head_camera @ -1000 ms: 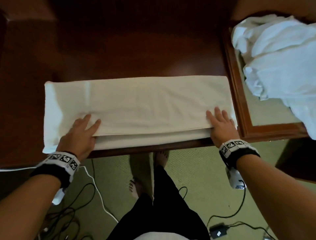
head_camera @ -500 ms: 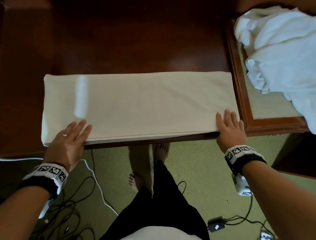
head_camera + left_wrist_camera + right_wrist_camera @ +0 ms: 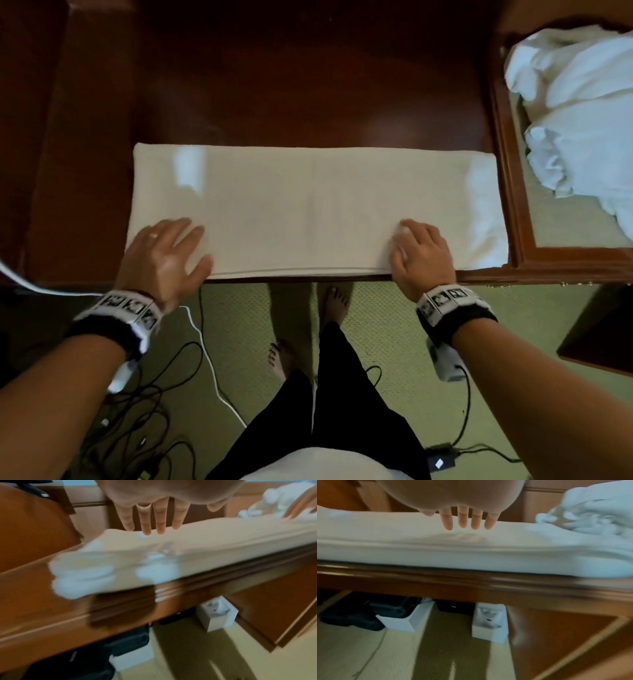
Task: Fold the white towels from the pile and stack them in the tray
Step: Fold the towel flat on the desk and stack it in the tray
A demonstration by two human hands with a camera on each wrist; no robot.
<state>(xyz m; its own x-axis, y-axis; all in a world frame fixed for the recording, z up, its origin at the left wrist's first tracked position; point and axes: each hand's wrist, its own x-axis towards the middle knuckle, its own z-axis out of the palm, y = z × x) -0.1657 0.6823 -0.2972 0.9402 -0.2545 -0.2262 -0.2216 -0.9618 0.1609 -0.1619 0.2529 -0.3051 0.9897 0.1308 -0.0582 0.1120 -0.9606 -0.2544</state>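
Observation:
A white towel (image 3: 308, 209), folded into a long strip, lies along the near edge of the dark wooden table (image 3: 274, 85). My left hand (image 3: 164, 253) lies flat on its near left end, fingers straight (image 3: 150, 520). My right hand (image 3: 421, 253) rests flat on the strip right of the middle, fingers extended (image 3: 467, 520). Neither hand grips the cloth. A crumpled pile of white towels (image 3: 582, 113) sits in the wooden tray (image 3: 513, 192) at the right, also visible in the right wrist view (image 3: 594, 511).
The table's far half is bare wood. Below the table edge is green carpet with black cables (image 3: 144, 404), a white cable (image 3: 205, 359) and a small black adapter (image 3: 440, 460). White boxes (image 3: 489, 622) and dark gear stand under the table. My bare feet (image 3: 337, 301) are close to the edge.
The near flap has been laid over, so the towel is now an even strip. Both hands slid inward along its near edge, the right one well to the left.

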